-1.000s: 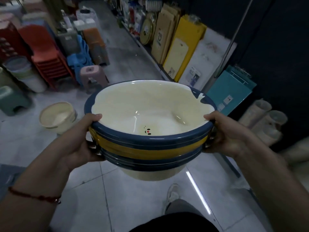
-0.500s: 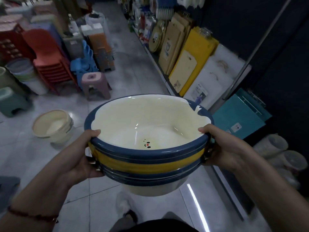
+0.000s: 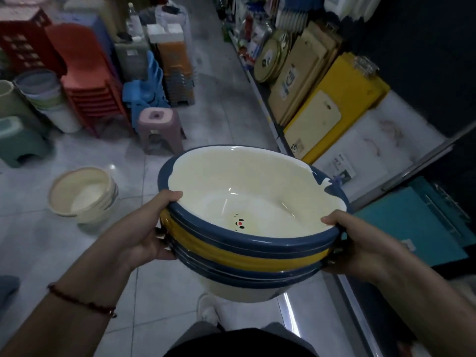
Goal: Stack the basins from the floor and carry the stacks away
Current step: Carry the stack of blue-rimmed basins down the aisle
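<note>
A: What's changed?
B: The stack of basins (image 3: pixel 247 243) sits lower and nearer than 1 second ago — left hand (image 3: pixel 144 235) and right hand (image 3: pixel 360 243) both clamp its rims.
A: And the task?
B: Carrying's underway; 1 cream basin pile (image 3: pixel 85 194) waits on the floor, far left.

one view only, a wide-angle camera worn on the person's head, so nothing is shared with a second view. it looks forward and steeply down along a shop aisle. closest in, at the bottom edge, are the person's own dark clothing and a shoe (image 3: pixel 206 309); both forearms run up from the lower corners to the stack of basins (image 3: pixel 247 243), which sits near and just right of centre. the tiled floor (image 3: pixel 226 114) recedes towards the top edge, with stacked chairs (image 3: pixel 87 81) upper left and a shelf of boards (image 3: pixel 332 104) upper right, bent by the lens
</note>
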The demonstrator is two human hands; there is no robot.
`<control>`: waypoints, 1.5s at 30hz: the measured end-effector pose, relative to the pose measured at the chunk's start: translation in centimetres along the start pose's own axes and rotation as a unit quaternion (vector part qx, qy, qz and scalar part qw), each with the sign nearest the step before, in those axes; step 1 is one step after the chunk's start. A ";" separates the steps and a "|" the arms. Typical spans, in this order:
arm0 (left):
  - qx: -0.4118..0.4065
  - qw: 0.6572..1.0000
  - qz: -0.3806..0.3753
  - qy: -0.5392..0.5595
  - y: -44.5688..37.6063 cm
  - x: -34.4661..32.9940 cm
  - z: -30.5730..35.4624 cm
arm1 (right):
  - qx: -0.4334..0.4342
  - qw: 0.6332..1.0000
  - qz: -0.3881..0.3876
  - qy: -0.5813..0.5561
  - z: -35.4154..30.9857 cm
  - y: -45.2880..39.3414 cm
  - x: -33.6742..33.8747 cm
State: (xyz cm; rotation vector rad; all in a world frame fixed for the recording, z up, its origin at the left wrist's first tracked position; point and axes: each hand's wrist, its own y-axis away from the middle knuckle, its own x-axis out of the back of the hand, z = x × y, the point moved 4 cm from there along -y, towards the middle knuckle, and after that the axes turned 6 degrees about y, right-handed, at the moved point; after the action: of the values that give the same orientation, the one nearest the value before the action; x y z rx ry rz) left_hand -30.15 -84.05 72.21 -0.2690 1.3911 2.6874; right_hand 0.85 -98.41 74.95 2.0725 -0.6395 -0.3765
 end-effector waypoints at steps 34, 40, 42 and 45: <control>-0.001 0.997 0.074 0.018 -25.8 -24.6 30.6 | 0.004 0.995 -0.102 0.019 -44.9 -28.3 -2.7; -0.015 0.996 0.077 0.037 -29.1 -25.9 35.3 | 0.018 0.994 -0.106 0.029 -50.6 -30.8 -5.7; -0.024 0.996 0.077 0.038 -30.4 -25.9 36.9 | 0.026 0.994 -0.098 0.032 -52.1 -31.5 -7.0; -0.021 0.995 0.073 0.061 -33.0 -25.3 38.9 | 0.024 0.996 -0.084 0.035 -54.4 -32.6 -9.4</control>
State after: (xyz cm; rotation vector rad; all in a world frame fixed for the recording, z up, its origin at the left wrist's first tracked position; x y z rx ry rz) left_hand -3.89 -33.52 73.06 -0.3530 1.4406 2.8670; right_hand 29.54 -41.09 77.31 2.1816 -0.4382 -0.3861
